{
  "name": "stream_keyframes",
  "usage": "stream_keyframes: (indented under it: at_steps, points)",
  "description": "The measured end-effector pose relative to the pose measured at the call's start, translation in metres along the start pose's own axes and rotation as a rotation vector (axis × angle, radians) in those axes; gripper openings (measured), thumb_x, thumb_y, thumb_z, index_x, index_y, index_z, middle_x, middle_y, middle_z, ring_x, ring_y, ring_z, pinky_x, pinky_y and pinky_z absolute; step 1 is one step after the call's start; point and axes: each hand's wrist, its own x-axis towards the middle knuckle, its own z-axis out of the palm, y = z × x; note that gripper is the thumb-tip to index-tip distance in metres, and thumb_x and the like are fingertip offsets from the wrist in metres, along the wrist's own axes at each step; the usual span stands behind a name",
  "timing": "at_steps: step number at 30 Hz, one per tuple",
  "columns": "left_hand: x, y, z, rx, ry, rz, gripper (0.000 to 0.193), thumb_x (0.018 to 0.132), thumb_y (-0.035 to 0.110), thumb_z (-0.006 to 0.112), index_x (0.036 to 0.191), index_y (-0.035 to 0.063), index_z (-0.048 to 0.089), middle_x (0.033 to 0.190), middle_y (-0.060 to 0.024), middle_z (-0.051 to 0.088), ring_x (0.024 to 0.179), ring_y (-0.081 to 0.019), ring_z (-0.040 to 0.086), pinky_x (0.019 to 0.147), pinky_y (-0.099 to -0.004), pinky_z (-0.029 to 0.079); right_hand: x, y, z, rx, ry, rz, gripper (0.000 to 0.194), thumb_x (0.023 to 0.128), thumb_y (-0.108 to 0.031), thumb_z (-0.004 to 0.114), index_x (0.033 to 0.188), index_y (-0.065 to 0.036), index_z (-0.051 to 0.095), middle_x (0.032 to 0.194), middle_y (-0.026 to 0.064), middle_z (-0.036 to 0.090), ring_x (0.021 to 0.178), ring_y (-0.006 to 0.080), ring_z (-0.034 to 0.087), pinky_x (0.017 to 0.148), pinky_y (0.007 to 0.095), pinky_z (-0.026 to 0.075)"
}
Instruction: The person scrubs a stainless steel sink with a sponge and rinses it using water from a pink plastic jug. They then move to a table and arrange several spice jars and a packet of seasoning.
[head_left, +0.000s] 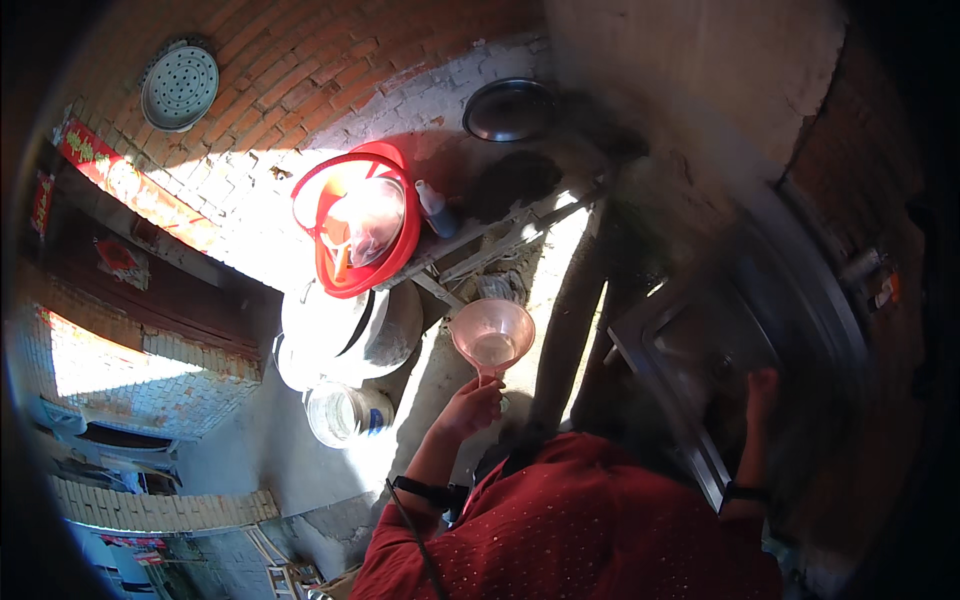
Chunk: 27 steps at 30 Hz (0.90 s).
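Note:
My left hand (471, 409) is closed around the handle of a pink translucent plastic ladle (493, 335), held over the concrete floor. The ladle's bowl faces up; whether it holds water I cannot tell. My right hand (762, 386) is over the steel sink (694, 375), in shadow; its fingers look curled, but it is too dark and blurred to tell whether it holds anything. Ahead of my left hand, a red plastic basket (409, 247) stands on a ledge with a clear bowl or bag and an orange-handled tool in it. A bottle (437, 210) stands beside the basket.
Large metal pots (390, 330) and a white plastic bucket (349, 415) stand left of the ladle. A dark round lid (510, 110) leans at the brick wall, where a perforated steamer plate (180, 86) hangs. A wooden frame (495, 255) lies beyond the ladle.

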Motion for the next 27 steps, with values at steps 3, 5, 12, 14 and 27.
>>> stream_keyframes:
  at_steps: [3, 5, 12, 14, 27]
  points:
    - [-0.026, 0.008, -0.031, 0.039, 0.131, 0.007, 0.017, 0.096, 0.019, 0.052, 0.105, 0.0053, 0.057, 0.076, 0.0002, 0.054, 0.062, -0.0124, 0.052, 0.058, -0.0268, 0.045, -0.018, -0.060, 0.011, -0.002, -0.011, 0.055, 0.031, 0.085, -0.017, 0.065, 0.114, -0.006, 0.058, 0.108, 0.0109, 0.063, 0.103, 0.0238, 0.058, 0.091, 0.0368, 0.045]
    - [-0.052, 0.020, -0.055, 0.138, 0.114, 0.068, 0.018, 0.095, 0.022, 0.054, 0.103, 0.0052, 0.057, 0.075, 0.0005, 0.055, 0.061, -0.0112, 0.052, 0.056, -0.0249, 0.044, -0.045, -0.105, 0.020, -0.006, 0.011, -0.018, 0.031, 0.085, -0.016, 0.064, 0.114, -0.007, 0.058, 0.112, 0.0111, 0.061, 0.107, 0.0244, 0.057, 0.092, 0.0367, 0.044]
    - [-0.145, 0.065, -0.154, 0.200, 0.201, 0.191, 0.024, 0.098, 0.027, 0.050, 0.093, 0.0052, 0.058, 0.069, 0.0003, 0.053, 0.056, -0.0097, 0.052, 0.049, -0.0230, 0.042, -0.119, -0.211, 0.100, -0.042, -0.226, -0.277, 0.035, 0.080, -0.010, 0.067, 0.113, -0.008, 0.057, 0.108, 0.0124, 0.060, 0.103, 0.0263, 0.058, 0.090, 0.0382, 0.045]
    - [-0.166, 0.081, -0.176, 0.198, 0.228, 0.284, 0.026, 0.099, 0.027, 0.047, 0.093, 0.0048, 0.058, 0.069, -0.0002, 0.053, 0.054, -0.0100, 0.052, 0.047, -0.0228, 0.042, -0.128, -0.222, 0.127, -0.025, -0.387, -0.167, 0.041, 0.075, -0.008, 0.069, 0.114, -0.009, 0.057, 0.106, 0.0133, 0.061, 0.103, 0.0285, 0.057, 0.089, 0.0396, 0.045]
    - [-0.153, 0.212, -0.239, 0.020, 0.430, 0.468, 0.048, 0.099, 0.047, 0.037, 0.087, 0.0044, 0.057, 0.060, -0.0033, 0.051, 0.044, -0.0140, 0.051, 0.032, -0.0209, 0.028, -0.146, -0.368, 0.255, -0.116, -0.696, -0.685, 0.027, 0.074, -0.016, 0.071, 0.098, -0.005, 0.063, 0.089, 0.0117, 0.061, 0.083, 0.0275, 0.061, 0.075, 0.0372, 0.049]
